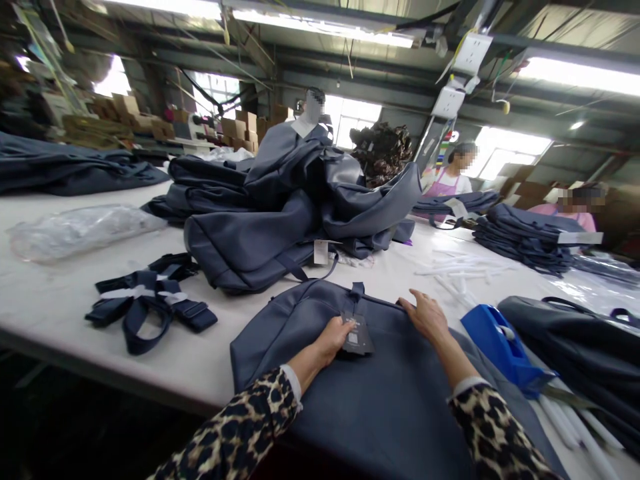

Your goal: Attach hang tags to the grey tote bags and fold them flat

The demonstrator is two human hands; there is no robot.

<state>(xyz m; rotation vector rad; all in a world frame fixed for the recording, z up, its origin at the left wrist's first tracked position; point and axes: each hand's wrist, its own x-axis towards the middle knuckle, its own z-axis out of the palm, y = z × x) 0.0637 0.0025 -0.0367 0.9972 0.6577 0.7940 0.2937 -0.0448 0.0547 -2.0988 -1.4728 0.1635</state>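
Observation:
A dark blue-grey bag [380,400] lies flat in front of me, its top edge facing away. My left hand [330,341] is closed at the bag's upper middle, with the thumb pressed on a dark hang tag [359,333] bearing small print. Just beyond the tag a short strap loop [358,291] sticks up from the bag's edge. My right hand [425,315] rests near the top edge on the right, fingers stretched out and apart. The palm side of my left hand is hidden.
Behind the bag rises a heap of similar bags [250,247]. Bundled straps [145,300] and a clear plastic bundle [85,230] lie left. A blue tape dispenser [505,347], white tubes [565,420] and stacked bags [530,233] are right. Several people are across the table [40,293].

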